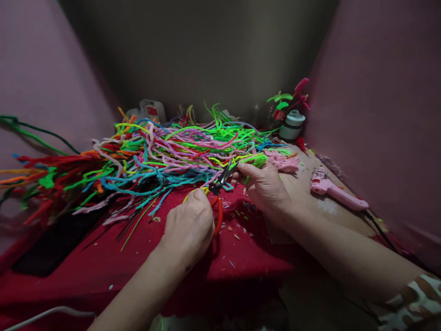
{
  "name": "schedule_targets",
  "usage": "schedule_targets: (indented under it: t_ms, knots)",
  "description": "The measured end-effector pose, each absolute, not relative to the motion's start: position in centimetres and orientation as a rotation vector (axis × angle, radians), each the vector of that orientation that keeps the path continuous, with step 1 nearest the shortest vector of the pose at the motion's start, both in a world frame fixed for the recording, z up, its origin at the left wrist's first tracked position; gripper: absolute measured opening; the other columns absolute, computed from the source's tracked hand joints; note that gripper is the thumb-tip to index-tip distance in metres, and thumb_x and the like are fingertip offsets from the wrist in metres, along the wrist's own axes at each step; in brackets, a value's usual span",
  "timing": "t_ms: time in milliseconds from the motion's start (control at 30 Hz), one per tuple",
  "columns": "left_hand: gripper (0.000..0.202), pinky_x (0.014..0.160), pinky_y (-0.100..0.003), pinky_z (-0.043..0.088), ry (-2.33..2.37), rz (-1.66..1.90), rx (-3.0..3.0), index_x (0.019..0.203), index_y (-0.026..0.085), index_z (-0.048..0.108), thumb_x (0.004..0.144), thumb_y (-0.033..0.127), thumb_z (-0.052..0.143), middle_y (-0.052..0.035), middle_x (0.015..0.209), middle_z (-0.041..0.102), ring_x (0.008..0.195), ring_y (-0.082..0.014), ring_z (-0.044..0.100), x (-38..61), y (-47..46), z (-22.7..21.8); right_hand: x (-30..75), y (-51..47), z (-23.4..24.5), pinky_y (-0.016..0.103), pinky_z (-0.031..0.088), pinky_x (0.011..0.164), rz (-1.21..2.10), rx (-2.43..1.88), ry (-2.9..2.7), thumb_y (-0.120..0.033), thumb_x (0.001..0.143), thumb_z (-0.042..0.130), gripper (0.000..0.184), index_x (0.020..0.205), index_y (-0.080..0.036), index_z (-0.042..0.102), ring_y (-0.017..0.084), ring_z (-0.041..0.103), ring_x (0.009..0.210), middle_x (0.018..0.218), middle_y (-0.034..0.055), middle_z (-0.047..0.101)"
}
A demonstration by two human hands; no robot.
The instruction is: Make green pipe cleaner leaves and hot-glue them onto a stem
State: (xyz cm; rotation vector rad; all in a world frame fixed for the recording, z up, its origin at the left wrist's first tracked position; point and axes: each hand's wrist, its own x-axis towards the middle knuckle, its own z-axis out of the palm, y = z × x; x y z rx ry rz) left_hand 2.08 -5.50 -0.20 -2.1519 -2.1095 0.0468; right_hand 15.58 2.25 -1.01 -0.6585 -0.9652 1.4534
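My left hand (189, 225) is closed round the orange handles of small cutting pliers (220, 184), whose black jaws point up and to the right. My right hand (267, 186) rests just right of the jaws, fingers pinched on a green pipe cleaner (253, 161) at the edge of the pile. A big heap of coloured pipe cleaners (165, 156) lies behind both hands on a red cloth (103, 262).
A pink glue gun (332, 189) lies at the right on a brown board (306, 179). A small teal pot with a pipe-cleaner flower (292, 120) stands at the back right. Pink pipe cleaner pieces (282, 161) lie beside my right hand. Short offcuts dot the cloth.
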Motion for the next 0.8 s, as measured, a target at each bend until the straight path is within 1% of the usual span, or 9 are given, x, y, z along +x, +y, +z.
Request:
schedule_targets:
  t_ms: [167,367,500,633,800]
  knots:
    - [0.024,0.057,-0.036,0.048,-2.107,0.061,-2.139,0.09,0.012,0.048,0.083,0.01,0.025,-0.0135,0.069,0.059,0.071,-0.0301,0.065,2.1,-5.37,-0.35,15.56,2.35,-1.16,0.024,0.048,0.053,1.477,-0.654,-0.95,-0.016,0.066,0.065,0.009,0.065,-0.016,0.056,0.009,0.053,0.054,0.061,-0.0011,0.057]
    - [0.03,0.06,-0.034,0.049,-2.086,0.128,-2.13,0.092,0.01,0.049,0.082,0.005,0.021,-0.0147,0.077,0.06,0.076,-0.0278,0.065,2.06,-5.36,-0.04,15.51,2.34,-1.33,0.025,0.049,0.055,1.49,-0.635,-0.962,-0.014,0.066,0.065,0.009,0.065,-0.016,0.056,0.01,0.053,0.055,0.061,-0.0012,0.057]
    - [0.031,0.059,-0.032,0.05,-2.054,0.174,-2.131,0.093,0.01,0.05,0.082,0.004,0.021,-0.0141,0.079,0.059,0.073,-0.0264,0.066,1.95,-5.42,0.06,15.55,2.22,-1.33,0.025,0.048,0.053,1.538,-0.635,-0.947,-0.014,0.066,0.063,0.008,0.063,-0.015,0.056,0.01,0.054,0.055,0.06,-0.0001,0.058]
    - [0.031,0.059,-0.032,0.051,-2.028,0.201,-2.091,0.092,0.01,0.05,0.082,0.002,0.022,-0.0125,0.076,0.058,0.073,-0.0255,0.066,1.96,-5.38,-0.01,15.6,2.33,-1.45,0.023,0.047,0.053,1.563,-0.659,-0.926,-0.014,0.066,0.062,0.004,0.065,-0.014,0.059,0.01,0.055,0.055,0.059,0.0004,0.059]
    - [0.035,0.053,-0.032,0.051,-1.985,0.193,-2.086,0.091,0.009,0.05,0.082,0.001,0.017,-0.0116,0.075,0.057,0.067,-0.0251,0.066,2.06,-5.25,-0.43,15.63,2.51,-1.63,0.022,0.046,0.05,1.622,-0.682,-0.849,-0.01,0.064,0.062,0.005,0.061,-0.012,0.06,0.01,0.055,0.053,0.055,0.0004,0.059]
